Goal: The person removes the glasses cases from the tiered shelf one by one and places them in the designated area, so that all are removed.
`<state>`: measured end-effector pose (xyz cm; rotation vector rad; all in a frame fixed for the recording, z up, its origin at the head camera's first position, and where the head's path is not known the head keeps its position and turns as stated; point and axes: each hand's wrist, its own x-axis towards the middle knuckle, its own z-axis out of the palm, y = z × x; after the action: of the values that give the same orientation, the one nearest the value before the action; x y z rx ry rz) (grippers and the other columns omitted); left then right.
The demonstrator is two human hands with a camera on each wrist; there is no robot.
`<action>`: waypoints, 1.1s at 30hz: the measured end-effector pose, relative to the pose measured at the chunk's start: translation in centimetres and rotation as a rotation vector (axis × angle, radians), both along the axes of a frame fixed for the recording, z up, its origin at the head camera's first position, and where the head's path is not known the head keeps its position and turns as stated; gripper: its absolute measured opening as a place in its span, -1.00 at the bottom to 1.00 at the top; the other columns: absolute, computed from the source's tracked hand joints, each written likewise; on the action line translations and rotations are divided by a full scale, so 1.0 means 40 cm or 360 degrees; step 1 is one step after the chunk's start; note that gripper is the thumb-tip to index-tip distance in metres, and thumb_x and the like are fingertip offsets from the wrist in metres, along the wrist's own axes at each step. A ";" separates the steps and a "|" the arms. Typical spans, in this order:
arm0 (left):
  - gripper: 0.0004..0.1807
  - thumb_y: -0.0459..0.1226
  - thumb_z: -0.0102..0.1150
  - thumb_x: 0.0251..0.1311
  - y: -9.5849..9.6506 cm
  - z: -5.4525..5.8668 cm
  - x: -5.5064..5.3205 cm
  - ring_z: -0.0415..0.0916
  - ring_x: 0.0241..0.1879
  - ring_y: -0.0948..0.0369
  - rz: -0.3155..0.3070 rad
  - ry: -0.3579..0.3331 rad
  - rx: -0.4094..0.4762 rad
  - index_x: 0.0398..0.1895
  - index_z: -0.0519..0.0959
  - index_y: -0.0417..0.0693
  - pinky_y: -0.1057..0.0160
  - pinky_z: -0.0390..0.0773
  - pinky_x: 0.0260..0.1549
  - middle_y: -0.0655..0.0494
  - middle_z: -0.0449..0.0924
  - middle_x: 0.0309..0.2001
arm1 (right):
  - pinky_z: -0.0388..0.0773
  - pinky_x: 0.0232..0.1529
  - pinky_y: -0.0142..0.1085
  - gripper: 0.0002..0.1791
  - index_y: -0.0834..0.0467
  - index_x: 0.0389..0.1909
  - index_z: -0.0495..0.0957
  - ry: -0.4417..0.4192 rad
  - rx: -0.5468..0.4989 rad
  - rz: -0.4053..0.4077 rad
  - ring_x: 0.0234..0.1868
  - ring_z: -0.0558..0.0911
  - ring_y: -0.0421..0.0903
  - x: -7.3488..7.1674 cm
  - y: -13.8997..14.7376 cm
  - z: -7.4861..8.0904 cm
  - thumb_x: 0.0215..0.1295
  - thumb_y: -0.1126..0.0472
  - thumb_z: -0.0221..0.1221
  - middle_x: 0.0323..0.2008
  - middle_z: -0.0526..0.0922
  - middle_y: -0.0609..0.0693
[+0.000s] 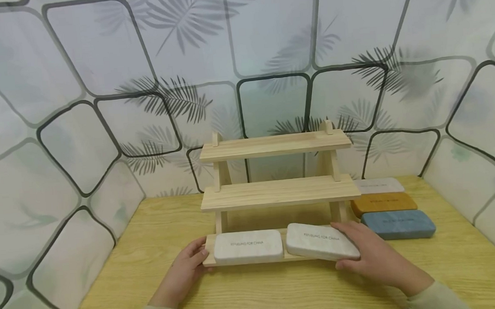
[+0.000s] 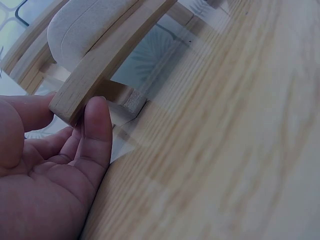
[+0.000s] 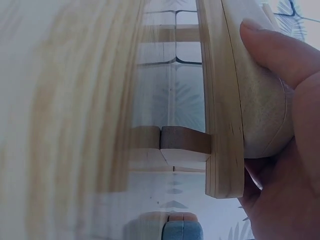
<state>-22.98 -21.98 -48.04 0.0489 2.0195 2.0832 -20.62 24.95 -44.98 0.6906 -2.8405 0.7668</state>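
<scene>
A three-tier wooden display stand (image 1: 276, 193) stands in the middle of the head view. On its bottom shelf lies a white glasses case (image 1: 248, 248) with printed lettering. To the right of it, a second white glasses case (image 1: 320, 240) sits at a slant, its right end jutting past the shelf's front edge. My right hand (image 1: 368, 256) grips that end, thumb in front and fingers behind; the right wrist view shows the thumb on the case (image 3: 265, 115). With my left hand (image 1: 189, 264) I pinch the left end of the bottom shelf (image 2: 82, 92).
Right of the stand, a blue case (image 1: 398, 225), an orange case (image 1: 384, 203) and a pale case (image 1: 379, 185) lie in a row on the wood-grain table (image 1: 257, 292). Patterned cloth (image 1: 197, 57) walls in the back and sides.
</scene>
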 end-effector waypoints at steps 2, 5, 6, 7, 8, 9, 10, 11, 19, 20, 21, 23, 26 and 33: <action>-0.40 -0.26 -0.08 0.57 -0.001 0.000 0.000 0.49 0.12 0.08 -0.0004 0.0004 0.0001 0.53 0.08 -0.34 0.10 0.60 -0.02 -0.36 0.17 0.43 | 0.41 0.15 0.22 -0.02 0.15 0.46 0.34 0.0006 0.0023 -0.0004 0.29 0.42 0.25 -0.001 0.001 0.000 0.12 -0.28 0.40 0.30 0.45 0.16; -0.40 -0.26 -0.09 0.57 -0.002 0.000 -0.001 0.49 0.11 0.08 -0.0019 0.0008 0.0000 0.53 0.07 -0.35 0.10 0.59 -0.02 -0.37 0.17 0.43 | 0.45 0.12 0.18 -0.03 0.14 0.46 0.34 0.0045 0.0061 -0.0002 0.27 0.45 0.20 0.001 0.001 0.001 0.14 -0.30 0.38 0.30 0.46 0.14; -0.40 -0.26 -0.09 0.58 -0.002 0.000 -0.001 0.49 0.11 0.08 -0.0022 0.0008 -0.0002 0.53 0.07 -0.36 0.10 0.59 -0.02 -0.37 0.17 0.43 | 0.46 0.12 0.17 -0.03 0.14 0.46 0.34 0.0064 0.0074 0.0001 0.26 0.46 0.19 0.003 0.001 0.002 0.14 -0.29 0.37 0.30 0.46 0.14; -0.41 -0.26 -0.09 0.58 -0.002 0.000 -0.002 0.49 0.11 0.09 -0.0022 0.0007 0.0000 0.53 0.08 -0.35 0.10 0.59 -0.02 -0.37 0.18 0.43 | 0.47 0.12 0.17 -0.04 0.14 0.46 0.34 0.0082 0.0087 0.0005 0.26 0.47 0.19 0.005 0.000 0.004 0.15 -0.29 0.37 0.29 0.46 0.13; -0.41 -0.26 -0.09 0.58 -0.001 0.000 -0.002 0.49 0.10 0.09 -0.0022 0.0006 0.0002 0.53 0.08 -0.35 0.10 0.59 -0.01 -0.36 0.18 0.43 | 0.48 0.11 0.16 -0.05 0.14 0.47 0.34 0.0100 0.0097 0.0010 0.25 0.47 0.19 0.007 0.000 0.007 0.16 -0.28 0.37 0.29 0.46 0.13; -0.41 -0.26 -0.09 0.58 -0.002 0.000 -0.003 0.49 0.10 0.09 -0.0022 0.0006 0.0001 0.53 0.08 -0.35 0.10 0.59 -0.01 -0.36 0.18 0.43 | 0.48 0.11 0.15 -0.06 0.14 0.47 0.34 0.0114 0.0105 0.0017 0.25 0.48 0.18 0.009 -0.001 0.010 0.17 -0.27 0.37 0.29 0.46 0.13; -0.41 -0.27 -0.09 0.58 -0.002 0.000 -0.003 0.49 0.10 0.09 -0.0019 0.0004 0.0005 0.53 0.08 -0.34 0.10 0.59 -0.01 -0.36 0.18 0.43 | 0.49 0.11 0.15 -0.07 0.13 0.47 0.34 0.0125 0.0113 0.0024 0.25 0.48 0.18 0.011 -0.002 0.013 0.18 -0.25 0.37 0.29 0.46 0.12; -0.41 -0.27 -0.10 0.58 -0.002 -0.001 -0.003 0.49 0.10 0.09 -0.0018 0.0009 0.0004 0.53 0.08 -0.34 0.10 0.59 -0.01 -0.36 0.18 0.43 | 0.49 0.11 0.15 -0.08 0.14 0.47 0.33 0.0134 0.0121 0.0031 0.25 0.48 0.18 0.013 -0.002 0.016 0.19 -0.24 0.37 0.30 0.46 0.12; -0.42 -0.28 -0.09 0.57 0.000 -0.001 -0.003 0.51 0.09 0.08 -0.0011 0.0012 -0.0007 0.52 0.09 -0.36 0.09 0.58 -0.01 -0.37 0.20 0.42 | 0.48 0.14 0.16 -0.11 0.21 0.48 0.30 0.0181 0.0193 0.0103 0.26 0.47 0.20 0.021 0.000 0.023 0.26 -0.15 0.36 0.32 0.43 0.21; -0.42 -0.29 -0.10 0.57 0.000 -0.001 -0.003 0.51 0.09 0.08 -0.0009 0.0012 -0.0006 0.52 0.09 -0.36 0.09 0.58 -0.01 -0.37 0.20 0.42 | 0.48 0.14 0.16 -0.11 0.21 0.48 0.29 0.0186 0.0199 0.0108 0.26 0.47 0.20 0.021 0.000 0.024 0.26 -0.14 0.36 0.32 0.42 0.21; -0.42 -0.29 -0.10 0.57 -0.001 0.000 -0.002 0.51 0.09 0.08 -0.0010 0.0012 -0.0005 0.52 0.09 -0.36 0.09 0.58 -0.01 -0.37 0.20 0.42 | 0.48 0.13 0.16 -0.11 0.21 0.48 0.29 0.0188 0.0205 0.0111 0.26 0.47 0.20 0.022 0.000 0.024 0.26 -0.14 0.35 0.32 0.42 0.21; -0.42 -0.30 -0.10 0.57 -0.001 -0.001 -0.002 0.51 0.10 0.07 -0.0009 0.0010 0.0001 0.52 0.09 -0.36 0.08 0.58 -0.01 -0.37 0.19 0.43 | 0.49 0.13 0.14 -0.11 0.19 0.49 0.28 0.0194 0.0211 0.0112 0.26 0.48 0.18 0.023 0.001 0.028 0.26 -0.14 0.36 0.32 0.43 0.19; -0.42 -0.30 -0.10 0.57 0.000 -0.001 -0.002 0.51 0.10 0.07 0.0001 0.0009 0.0005 0.52 0.10 -0.35 0.08 0.59 -0.01 -0.37 0.19 0.43 | 0.51 0.11 0.12 -0.13 0.18 0.49 0.28 0.0186 0.0202 0.0117 0.25 0.48 0.16 0.024 0.004 0.036 0.28 -0.13 0.35 0.32 0.43 0.17; -0.43 -0.28 -0.09 0.57 -0.001 -0.005 -0.002 0.51 0.10 0.07 0.0014 0.0005 -0.0001 0.52 0.11 -0.35 0.10 0.59 -0.02 -0.36 0.22 0.41 | 0.51 0.09 0.12 -0.13 0.20 0.48 0.29 0.0106 0.0179 0.0096 0.23 0.49 0.15 0.022 0.017 0.052 0.34 -0.25 0.23 0.30 0.44 0.15</action>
<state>-23.05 -22.02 -48.25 0.0434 2.0260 2.0892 -19.73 25.62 -42.90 0.8052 -2.8311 0.5838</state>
